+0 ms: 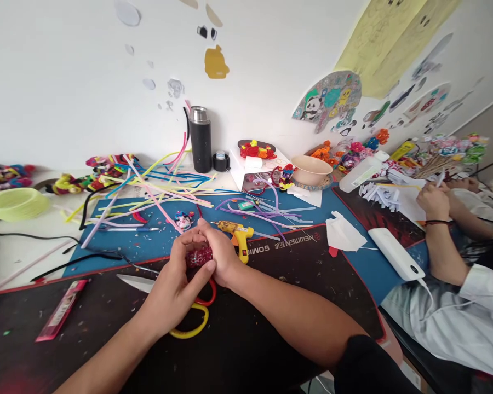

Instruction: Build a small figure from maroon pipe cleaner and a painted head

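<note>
Both of my hands meet at the middle of the view, above the dark mat. My left hand (176, 290) has its fingers curved round a dark red fuzzy piece (199, 257). From the right, my right hand (218, 249) closes on the same piece, its fingers partly covering it. A dark red stem sticks up above the fingers. Scissors (189, 328) with yellow and red handles lie beneath my hands. Just beyond sits a yellow glue gun (239, 235), and a small colourful figure (184, 220) lies behind my fingers.
Coloured pipe cleaners (148, 189) spread over the blue mat. Behind them stand a black flask (200, 139) and a beige bowl (311, 169). A red packet (61, 311) lies at left. At right are a white power bank (396, 254) and another person's hands (434, 202) holding white strips.
</note>
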Tool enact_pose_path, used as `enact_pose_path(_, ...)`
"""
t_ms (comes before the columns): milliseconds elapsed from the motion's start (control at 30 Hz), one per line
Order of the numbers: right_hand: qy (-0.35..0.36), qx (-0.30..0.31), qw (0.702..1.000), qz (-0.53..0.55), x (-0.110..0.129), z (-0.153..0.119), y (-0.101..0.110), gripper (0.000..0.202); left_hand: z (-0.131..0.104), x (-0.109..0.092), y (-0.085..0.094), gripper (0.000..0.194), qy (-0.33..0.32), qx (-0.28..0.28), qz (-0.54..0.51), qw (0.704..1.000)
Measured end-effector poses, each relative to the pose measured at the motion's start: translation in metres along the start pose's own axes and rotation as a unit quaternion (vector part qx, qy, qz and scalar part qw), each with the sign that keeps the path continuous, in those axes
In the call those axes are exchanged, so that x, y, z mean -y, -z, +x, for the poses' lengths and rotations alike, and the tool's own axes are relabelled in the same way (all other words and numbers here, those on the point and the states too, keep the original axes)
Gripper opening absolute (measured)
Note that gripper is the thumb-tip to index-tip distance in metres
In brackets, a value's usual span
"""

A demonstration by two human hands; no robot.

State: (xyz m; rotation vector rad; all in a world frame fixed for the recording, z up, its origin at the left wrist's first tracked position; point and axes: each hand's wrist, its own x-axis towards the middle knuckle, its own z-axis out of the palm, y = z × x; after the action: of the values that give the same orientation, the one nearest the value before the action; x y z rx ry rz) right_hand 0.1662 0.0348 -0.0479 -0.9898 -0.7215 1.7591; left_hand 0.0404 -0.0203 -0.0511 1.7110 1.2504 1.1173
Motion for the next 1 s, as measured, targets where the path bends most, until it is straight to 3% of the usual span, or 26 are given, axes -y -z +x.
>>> enact_pose_path(100, 0.019, 0.031, 0.999, -0.022, 0.009, -0.003, 0.0, 0.061, 0.001, -0.001, 0.006, 0.035, 0.011, 0.006, -0.056, 0.998)
enact_pose_path(300, -0.041, 0.078, 0.995, -0.046, 0.029, -0.005, 0.002, 0.077, 0.012, -0.011, 0.023, 0.05, 0.099, -0.014, -0.166, 0.981)
enact_pose_path(433, -0.023, 0.1, 0.994, -0.033, 0.034, -0.003, 0.006, 0.078, 0.019, -0.015, 0.033, 0.055, 0.116, -0.045, -0.158, 0.98)
enact_pose_path(633, -0.025, 0.108, 0.993, -0.036, 0.027, -0.002, 0.008, 0.08, 0.019, -0.017, 0.037, 0.058, 0.143, -0.04, -0.18, 0.972)
enact_pose_path(867, -0.019, 0.145, 0.987, -0.062, 0.027, -0.006, 0.006, 0.075, 0.02, -0.01, 0.041, 0.056, 0.134, -0.116, -0.137, 0.975)
enact_pose_path(1000, -0.027, 0.167, 0.982, -0.087, 0.031, -0.01, 0.004, 0.07, 0.021, -0.008, 0.045, 0.067, 0.143, -0.112, -0.104, 0.978)
